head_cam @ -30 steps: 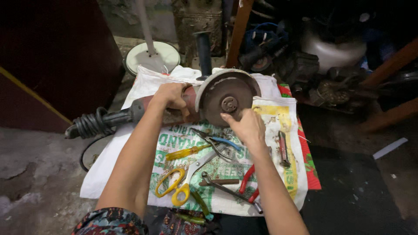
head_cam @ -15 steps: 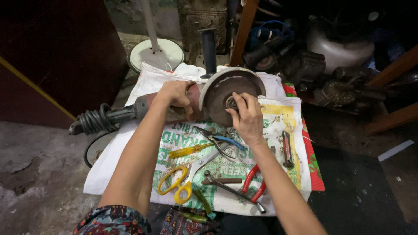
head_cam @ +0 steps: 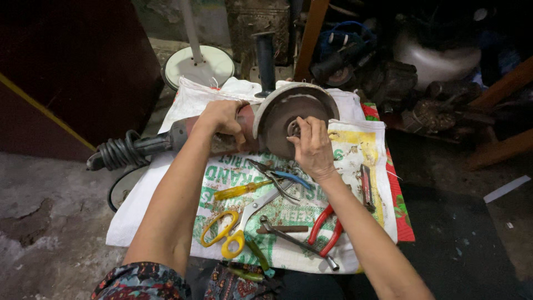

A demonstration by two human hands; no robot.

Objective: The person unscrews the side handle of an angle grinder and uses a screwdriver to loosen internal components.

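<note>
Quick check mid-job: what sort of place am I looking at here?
Probably a cluttered repair workshop at floor level. An angle grinder lies on a spread woven sack among hand tools such as red pliers and yellow scissors, with old machine parts piled behind.

A rough grey concrete floor [head_cam: 39, 222] lies at the left, cracked and stained. A dark maroon panel [head_cam: 72, 72] with a yellow stripe stands behind it. Wooden beams [head_cam: 499, 89] cross the dim, cluttered right side, where light barely reaches.
</note>
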